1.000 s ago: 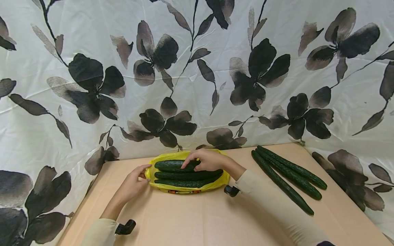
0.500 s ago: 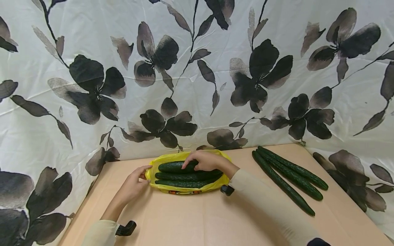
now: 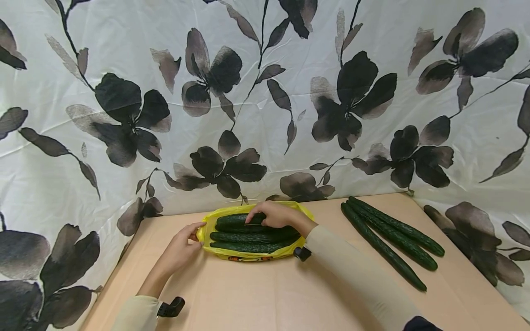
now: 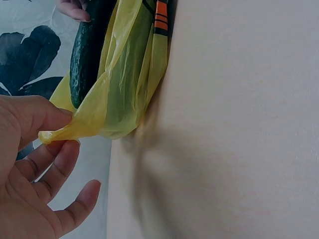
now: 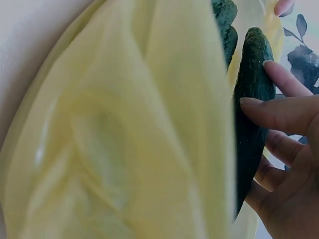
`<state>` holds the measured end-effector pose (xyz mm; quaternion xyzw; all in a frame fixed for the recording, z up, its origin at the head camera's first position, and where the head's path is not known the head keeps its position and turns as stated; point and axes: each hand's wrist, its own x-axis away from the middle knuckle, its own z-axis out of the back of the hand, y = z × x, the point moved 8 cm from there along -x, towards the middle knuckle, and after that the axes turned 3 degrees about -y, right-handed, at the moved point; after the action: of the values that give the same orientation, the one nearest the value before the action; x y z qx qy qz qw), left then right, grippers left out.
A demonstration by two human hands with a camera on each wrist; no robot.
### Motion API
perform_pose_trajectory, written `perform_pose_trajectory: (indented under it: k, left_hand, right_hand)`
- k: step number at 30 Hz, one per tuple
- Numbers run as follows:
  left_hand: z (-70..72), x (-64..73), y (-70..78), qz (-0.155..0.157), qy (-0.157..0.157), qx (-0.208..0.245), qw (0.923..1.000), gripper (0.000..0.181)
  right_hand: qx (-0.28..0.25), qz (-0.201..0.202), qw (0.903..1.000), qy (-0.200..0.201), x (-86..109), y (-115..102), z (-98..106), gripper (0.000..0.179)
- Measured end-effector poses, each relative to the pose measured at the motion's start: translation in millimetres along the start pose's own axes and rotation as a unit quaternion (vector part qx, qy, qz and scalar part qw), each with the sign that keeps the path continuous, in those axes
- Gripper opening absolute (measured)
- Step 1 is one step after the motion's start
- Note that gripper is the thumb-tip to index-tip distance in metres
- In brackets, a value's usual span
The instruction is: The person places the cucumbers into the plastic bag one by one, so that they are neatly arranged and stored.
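A yellow plastic bag point(image 3: 256, 257) lies on its side with its opening spread upward, showing three dark green cucumbers inside. My left hand point(image 3: 180, 247) is at the bag's left end; in the left wrist view its thumb and fingertips pinch a gathered corner of the bag point(image 4: 122, 94). My right hand point(image 3: 280, 215) reaches into the opening and grips the back cucumber point(image 3: 232, 220), thumb on one side and fingers on the other in the right wrist view. The middle cucumber point(image 3: 244, 237) and front cucumber point(image 3: 244, 247) lie alongside it, untouched by the fingers.
Three more cucumbers point(image 3: 391, 241) lie side by side at the table's right. A light tan table point(image 3: 248, 299) carries everything. Behind it hangs a white cloth point(image 3: 281, 138) printed with dark flowers, meeting the table's back edge close behind the bag.
The right hand and the back cucumber have shifted slightly to the right inside the bag. The left hand keeps its pinch on the bag's corner. The other cucumbers stay in place.
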<state>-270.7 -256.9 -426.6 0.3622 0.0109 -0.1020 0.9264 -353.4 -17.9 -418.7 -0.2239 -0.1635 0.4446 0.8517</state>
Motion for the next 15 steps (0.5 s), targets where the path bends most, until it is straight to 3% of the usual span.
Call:
perform_pose_trajectory:
  k: [15]
  left_hand:
    - [-0.9,1.7,1.0,0.0,0.002,0.0,1.0,0.056]
  right_hand:
    - [0.01,-0.009,0.9997,0.018,-7.8,6.4,-7.8,0.05]
